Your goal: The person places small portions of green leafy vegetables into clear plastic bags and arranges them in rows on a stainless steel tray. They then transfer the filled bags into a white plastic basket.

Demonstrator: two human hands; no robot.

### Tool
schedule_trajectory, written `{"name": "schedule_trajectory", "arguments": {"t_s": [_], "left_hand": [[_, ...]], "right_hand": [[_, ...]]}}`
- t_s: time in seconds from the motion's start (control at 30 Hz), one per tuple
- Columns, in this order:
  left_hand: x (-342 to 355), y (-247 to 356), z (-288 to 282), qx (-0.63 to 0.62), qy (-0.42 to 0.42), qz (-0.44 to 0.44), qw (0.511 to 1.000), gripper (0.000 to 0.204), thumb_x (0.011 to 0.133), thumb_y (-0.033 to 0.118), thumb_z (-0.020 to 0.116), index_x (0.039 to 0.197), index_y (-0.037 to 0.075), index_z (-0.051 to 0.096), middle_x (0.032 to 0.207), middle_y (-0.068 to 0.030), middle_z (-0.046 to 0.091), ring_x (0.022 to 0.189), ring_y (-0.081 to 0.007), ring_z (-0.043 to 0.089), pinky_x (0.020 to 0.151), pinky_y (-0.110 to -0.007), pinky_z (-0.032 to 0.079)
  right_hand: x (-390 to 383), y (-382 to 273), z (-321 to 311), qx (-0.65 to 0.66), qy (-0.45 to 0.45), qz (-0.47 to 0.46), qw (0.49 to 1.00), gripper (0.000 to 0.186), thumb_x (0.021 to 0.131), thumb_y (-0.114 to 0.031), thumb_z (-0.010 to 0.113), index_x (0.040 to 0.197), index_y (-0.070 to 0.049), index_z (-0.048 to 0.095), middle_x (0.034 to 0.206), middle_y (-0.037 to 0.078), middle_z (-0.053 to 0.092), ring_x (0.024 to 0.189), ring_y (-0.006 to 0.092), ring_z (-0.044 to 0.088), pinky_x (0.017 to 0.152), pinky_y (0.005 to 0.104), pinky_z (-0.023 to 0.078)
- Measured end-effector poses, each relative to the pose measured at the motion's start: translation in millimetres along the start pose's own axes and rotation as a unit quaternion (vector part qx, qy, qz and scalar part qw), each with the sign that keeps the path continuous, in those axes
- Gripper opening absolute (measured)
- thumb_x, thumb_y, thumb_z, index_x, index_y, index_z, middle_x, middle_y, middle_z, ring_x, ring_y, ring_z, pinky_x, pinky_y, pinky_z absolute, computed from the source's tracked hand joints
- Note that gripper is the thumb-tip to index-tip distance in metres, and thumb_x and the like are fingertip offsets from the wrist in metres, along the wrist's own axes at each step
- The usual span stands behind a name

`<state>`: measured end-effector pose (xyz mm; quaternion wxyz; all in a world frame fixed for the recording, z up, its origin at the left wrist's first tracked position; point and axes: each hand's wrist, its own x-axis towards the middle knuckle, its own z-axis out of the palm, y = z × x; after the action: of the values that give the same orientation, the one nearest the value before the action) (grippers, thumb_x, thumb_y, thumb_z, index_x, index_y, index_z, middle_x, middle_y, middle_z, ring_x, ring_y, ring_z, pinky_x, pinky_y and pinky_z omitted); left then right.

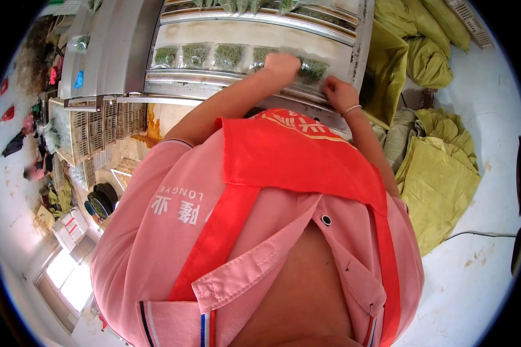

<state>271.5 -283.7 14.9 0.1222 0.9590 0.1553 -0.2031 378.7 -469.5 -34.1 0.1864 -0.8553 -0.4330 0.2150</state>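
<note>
Clear plastic bags of green dried leaf lie in a row on a pale belt (173, 34) in a metal-edged machine. Curled over the row near its right end is my left hand (282, 65); its fingertips are hidden, and it partly covers a bag (260, 55). Between my two hands lies the rightmost bag (312, 70). My right hand (340, 93), with a bracelet at the wrist, is closed at that bag's right edge, thumb and fingers together. Further left on the belt are more bags, among them one filled bag (228, 56).
More filled bags (237, 6) lie on a farther lane. A grey metal housing (118, 46) flanks the belt on the left. Yellow-green sacks (440, 185) stand to the right. Stacked plastic crates (90, 133) stand at the left. A red apron (295, 162) hangs between my arms.
</note>
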Motion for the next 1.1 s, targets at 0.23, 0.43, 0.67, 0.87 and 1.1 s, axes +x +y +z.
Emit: {"name": "schedule_trajectory", "arguments": {"t_s": [0.23, 0.43, 0.67, 0.87, 1.1], "left_hand": [[-17.6, -16.3, -9.8, -0.080, -0.014, -0.038, 0.996, 0.026, 0.071, 0.029, 0.064, 0.086, 0.009, 0.065, 0.083, -0.0126, 0.065, 0.080, -0.0311, 0.063, 0.068, -0.043, 0.050], [-85.1, -79.6, 0.3, -0.120, 0.219, -0.004, 0.968, 0.019, 0.079, 0.028, 0.060, 0.088, 0.011, 0.061, 0.078, -0.0075, 0.063, 0.074, -0.0266, 0.061, 0.062, -0.037, 0.050], [-110.8, -84.0, 59.5, -0.017, 0.278, 0.121, 0.953, 0.020, 0.074, 0.019, 0.059, 0.093, 0.013, 0.060, 0.084, 0.0000, 0.057, 0.082, -0.0202, 0.055, 0.068, -0.032, 0.048], [-116.5, -79.5, 67.8, 0.003, 0.252, 0.093, 0.963, 0.025, 0.071, 0.019, 0.058, 0.094, 0.010, 0.057, 0.088, -0.0044, 0.055, 0.086, -0.0225, 0.054, 0.073, -0.036, 0.048], [-94.2, -99.4, 90.7, -0.091, 0.358, 0.209, 0.905, 0.010, 0.072, 0.017, 0.055, 0.076, 0.008, 0.056, 0.084, -0.0068, 0.055, 0.083, -0.0258, 0.054, 0.074, -0.037, 0.045]], "right_hand": [[2.6, 4.6, -17.4, 0.145, -0.010, 0.036, 0.989, 0.023, 0.080, -0.030, 0.058, 0.089, -0.009, 0.063, 0.075, 0.012, 0.064, 0.069, 0.0268, 0.062, 0.064, 0.0345, 0.049], [2.4, 19.2, -10.2, 0.292, 0.039, 0.071, 0.953, 0.021, 0.080, -0.022, 0.062, 0.089, -0.003, 0.062, 0.066, 0.007, 0.061, 0.060, 0.0115, 0.057, 0.060, 0.0251, 0.046], [31.5, -14.4, -21.4, 0.347, 0.002, 0.027, 0.937, 0.018, 0.083, -0.019, 0.060, 0.088, -0.002, 0.063, 0.066, 0.002, 0.061, 0.060, 0.0076, 0.055, 0.058, 0.0219, 0.045], [80.0, -46.2, -14.8, 0.404, 0.015, -0.005, 0.915, 0.017, 0.084, -0.018, 0.060, 0.093, -0.004, 0.063, 0.070, 0.002, 0.062, 0.058, 0.0085, 0.057, 0.053, 0.0224, 0.046], [189.9, -45.8, -15.6, 0.222, 0.042, -0.011, 0.974, 0.030, 0.081, -0.034, 0.056, 0.079, -0.005, 0.061, 0.055, 0.008, 0.058, 0.040, 0.0177, 0.052, 0.037, 0.0287, 0.041]]}}
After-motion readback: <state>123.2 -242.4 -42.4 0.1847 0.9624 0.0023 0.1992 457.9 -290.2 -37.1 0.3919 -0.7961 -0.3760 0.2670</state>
